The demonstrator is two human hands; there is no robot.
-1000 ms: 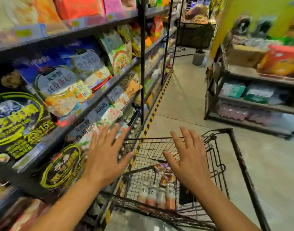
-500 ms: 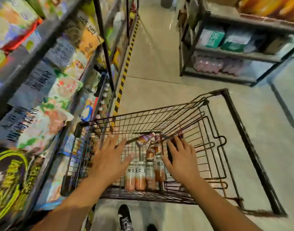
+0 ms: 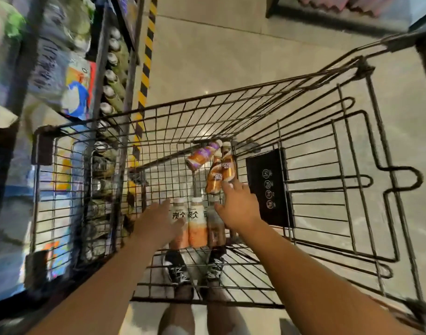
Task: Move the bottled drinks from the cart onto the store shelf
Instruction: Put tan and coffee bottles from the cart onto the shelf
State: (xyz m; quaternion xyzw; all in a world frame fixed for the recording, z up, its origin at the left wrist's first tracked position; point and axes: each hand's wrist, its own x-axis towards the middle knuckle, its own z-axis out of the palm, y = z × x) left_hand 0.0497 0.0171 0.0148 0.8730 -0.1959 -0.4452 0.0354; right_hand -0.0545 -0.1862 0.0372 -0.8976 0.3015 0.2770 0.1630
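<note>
While both arms are reaching down into the wire cart (image 3: pixel 231 97), the left hand (image 3: pixel 159 223) is touching the peach bottles (image 3: pixel 196 223), fingers loose, and the right hand (image 3: pixel 241 206), fingers spread, is brushing the orange bottles (image 3: pixel 216 175). Shelf (image 3: pixel 110 76) is sitting left.

I see both forearms (image 3: pixel 105 286) bare, no sleeves. Near me, black sneakers (image 3: pixel 175 269) with white laces show.

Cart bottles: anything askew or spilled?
Somewhat. The far cluster lies jumbled: the purple-and-orange bottle sits crosswise, and two brown-labelled bottles lean against each other. The three near bottles lie neatly side by side. No spill or damage shows. Both the left hand and right hand reach in, gripping nothing.
</note>
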